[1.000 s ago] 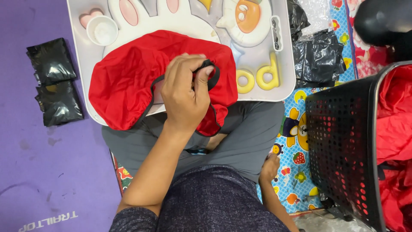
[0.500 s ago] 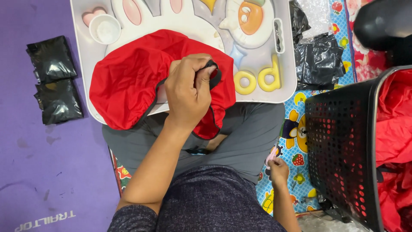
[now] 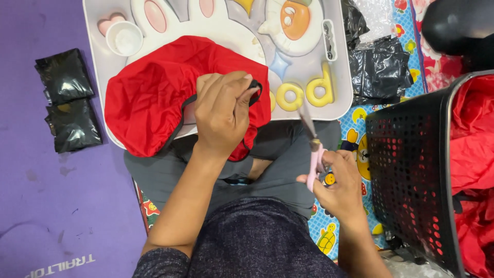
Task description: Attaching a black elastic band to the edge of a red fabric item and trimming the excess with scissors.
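A: State the step in hand.

B: Trimming work on the red cloth [image 3: 154,98], as I judge it. The cloth lies bunched on the white tray [image 3: 98,72], covering the tray's near half and spilling over its near edge onto the lap. The left hand [image 3: 224,113] is closed, pinching the cloth's black trim [image 3: 256,93] at the cloth's right side. The right hand [image 3: 337,180], to the right of the tray and below its near edge, is closed around small pink-handled scissors [image 3: 314,154]. The blades point up toward the tray; whether they are parted cannot be told.

A: What does the next move call for?

B: Probably bringing the blades to the pinched trim while the left hand keeps it taut. The blades stand near the tray edge but apart from the cloth.

A: Count the items.

B: One tray, one red cloth on it, one pair of scissors. One small white cup [image 3: 124,38] at the tray's far left corner. Two folded black packets [image 3: 72,100] left of the tray. One black basket [image 3: 411,175] right of it, holding more red cloth, number not countable.
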